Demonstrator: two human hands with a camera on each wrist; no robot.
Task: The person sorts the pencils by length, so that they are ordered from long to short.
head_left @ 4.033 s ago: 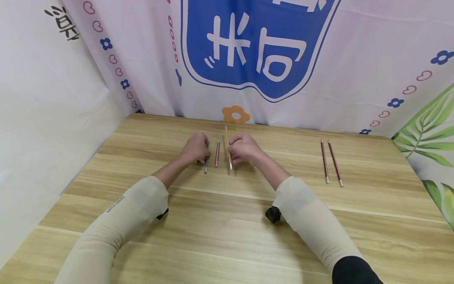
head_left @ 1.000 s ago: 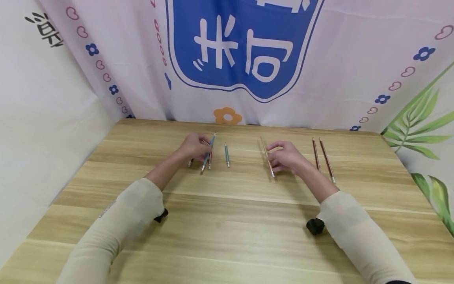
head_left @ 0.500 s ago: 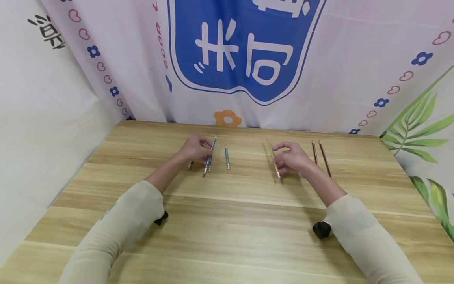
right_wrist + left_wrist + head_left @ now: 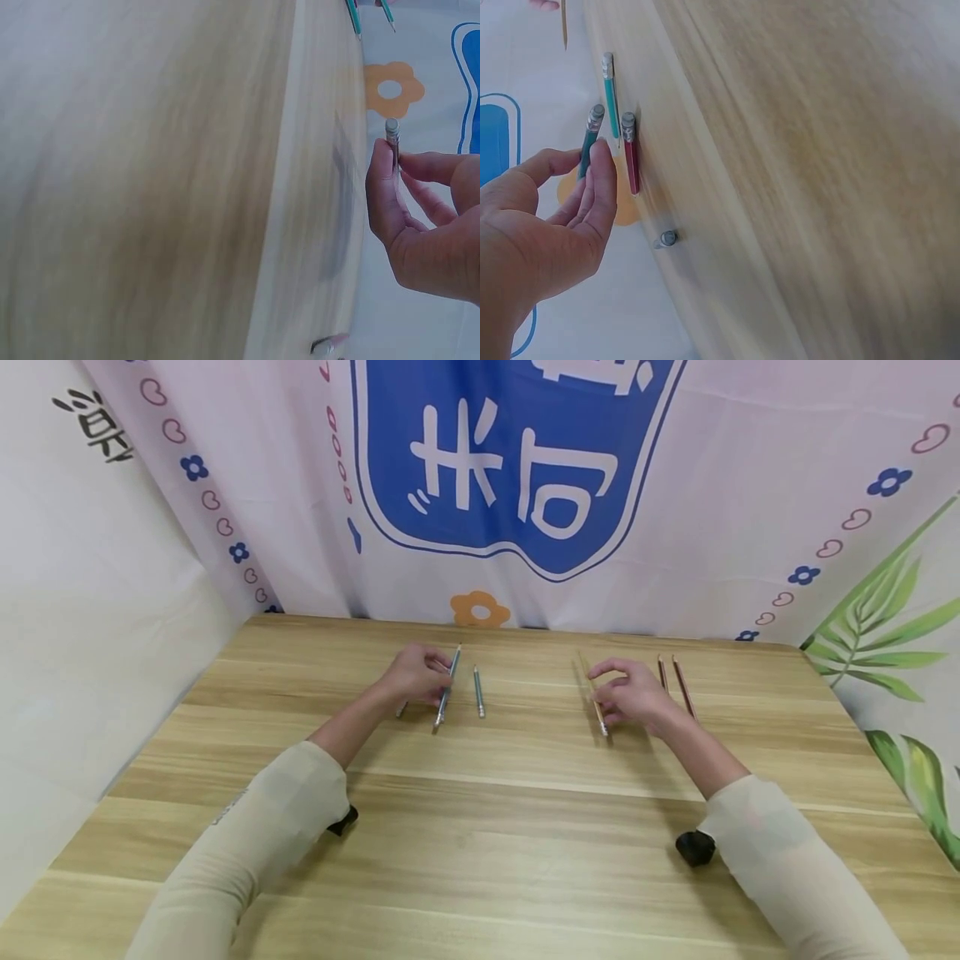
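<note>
My left hand (image 4: 415,677) pinches a blue-green pencil (image 4: 447,693), its silver eraser end toward me and raised above the wood in the left wrist view. Close below it lies a short red pencil (image 4: 632,161), nearly hidden by the hand in the head view. Just right of that hand a short teal pencil (image 4: 479,692) rests on the table. To its left only the eraser end of another pencil (image 4: 667,238) shows. Farther right, my right hand (image 4: 632,695) holds a thin yellow pencil (image 4: 598,714) between thumb and fingers, tilted above its shadow on the table.
Two long dark-red pencils (image 4: 683,685) lie side by side just beyond the right hand, partly covered by it. The wood-grain table (image 4: 465,860) ends at a printed cloth (image 4: 300,510) hanging along the back. A white wall (image 4: 90,652) borders the left side.
The right hand has carried the yellow pencil rightward from the middle, toward the dark-red pair. The left hand now holds a blue-green pencil raised; over the last second it has barely moved.
</note>
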